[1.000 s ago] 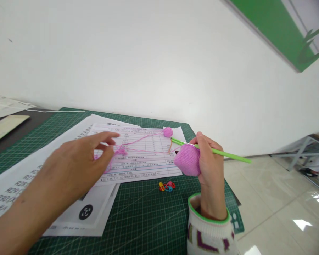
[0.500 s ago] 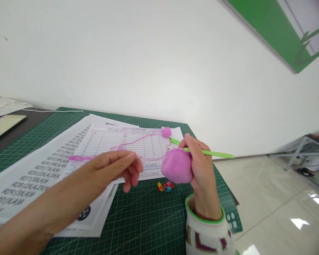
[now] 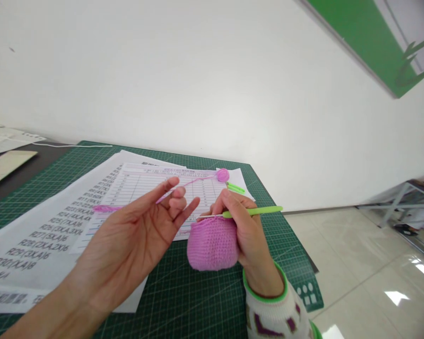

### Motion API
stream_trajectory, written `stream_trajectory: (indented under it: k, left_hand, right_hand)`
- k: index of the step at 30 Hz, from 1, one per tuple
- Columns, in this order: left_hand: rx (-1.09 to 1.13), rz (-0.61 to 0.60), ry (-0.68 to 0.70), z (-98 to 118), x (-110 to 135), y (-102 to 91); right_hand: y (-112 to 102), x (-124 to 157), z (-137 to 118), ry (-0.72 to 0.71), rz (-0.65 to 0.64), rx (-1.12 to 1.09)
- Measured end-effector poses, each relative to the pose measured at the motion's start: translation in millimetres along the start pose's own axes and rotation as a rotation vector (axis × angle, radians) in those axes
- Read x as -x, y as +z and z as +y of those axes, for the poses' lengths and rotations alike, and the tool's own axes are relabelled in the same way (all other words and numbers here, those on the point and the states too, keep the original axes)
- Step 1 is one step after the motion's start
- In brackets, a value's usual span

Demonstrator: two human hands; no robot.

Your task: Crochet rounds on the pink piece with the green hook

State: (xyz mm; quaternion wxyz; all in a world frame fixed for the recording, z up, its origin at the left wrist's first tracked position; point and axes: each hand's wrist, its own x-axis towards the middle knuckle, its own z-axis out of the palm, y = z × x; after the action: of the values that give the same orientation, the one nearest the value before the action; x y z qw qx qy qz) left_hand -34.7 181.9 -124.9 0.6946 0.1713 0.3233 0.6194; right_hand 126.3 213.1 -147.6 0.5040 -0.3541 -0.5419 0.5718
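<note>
My right hand (image 3: 249, 230) is closed around a light green crochet hook (image 3: 252, 210) and the side of a rounded pink crocheted piece (image 3: 212, 244). The hook's thin metal shaft lies along the piece's upper edge and points left. Just left of the piece, my left hand (image 3: 141, 235) is turned palm up, with its fingers apart and some of them half bent. Pink yarn (image 3: 199, 179) runs from a small yarn ball (image 3: 222, 175) to behind the left fingers. Whether it loops around a finger is hidden.
A green cutting mat (image 3: 194, 301) lies under printed sheets (image 3: 53, 235) and a lined table sheet (image 3: 151, 176). More pink yarn (image 3: 106, 208) rests on the papers. Green sticks (image 3: 235, 188) lie by the ball. A white wall (image 3: 198, 84) stands behind the mat.
My left hand has turned from palm down to palm up, its fingers spreading. My right hand has brought the hook and crocheted piece left and lower, now covering the coloured stitch markers.
</note>
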Motion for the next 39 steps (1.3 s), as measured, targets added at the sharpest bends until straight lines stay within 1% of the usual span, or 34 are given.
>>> stream_trajectory:
  k: [2,4,6,8,10,12,15,17,21,24,26,29,32,34,35,37,39]
  left_hand:
    - [0.0,0.041,0.058,4,1,-0.1]
    - [-0.08,0.059,0.119,6,4,0.3]
    - [-0.228,0.05,0.191,6,7,0.0]
    - [-0.399,0.032,0.229,4,9,-2.3]
    - [-0.536,-0.007,0.187,1,9,-6.6]
    - [-0.599,-0.064,0.077,-4,8,-11.1]
    - [-0.525,-0.12,-0.061,-10,7,-13.7]
    - [-0.4,-0.119,-0.077,-9,6,-11.9]
    - [-0.175,-0.071,0.047,5,2,-5.8]
    - [-0.155,-0.039,0.149,11,1,-4.7]
    - [-0.246,-0.039,0.242,8,2,-5.8]
    - [-0.506,-0.089,0.387,-4,5,-8.5]
    - [-0.723,-0.155,0.458,-13,6,-9.7]
    - [-0.785,-0.166,0.448,-13,6,-9.0]
    - [-0.793,-0.164,0.415,-12,7,-8.4]
    - [-0.741,-0.163,0.312,-10,8,-7.4]
    - [-0.601,-0.16,0.17,-9,10,-7.1]
  right_hand:
    - [1,1,0,0.012,-0.034,-0.002]
    - [1,2,1,0.008,-0.032,-0.008]
    - [0,0,1,-0.01,0.023,-0.019]
    - [-3,-2,1,-0.041,0.119,-0.031]
    - [-6,-5,1,-0.07,0.215,-0.039]
    - [-8,-7,0,-0.084,0.268,-0.045]
    - [-8,-7,0,-0.076,0.262,-0.048]
    - [-5,-6,0,-0.058,0.23,-0.05]
    - [1,-3,1,-0.04,0.156,-0.052]
    - [5,-1,1,-0.05,0.12,-0.038]
    - [5,0,2,-0.067,0.113,-0.021]
    - [3,0,4,-0.13,0.132,0.019]
    - [0,0,7,-0.217,0.159,0.086]
    - [-1,1,7,-0.274,0.174,0.151]
    - [0,2,6,-0.299,0.18,0.188]
    - [3,4,4,-0.344,0.184,0.264]
    - [7,7,2,-0.385,0.18,0.336]
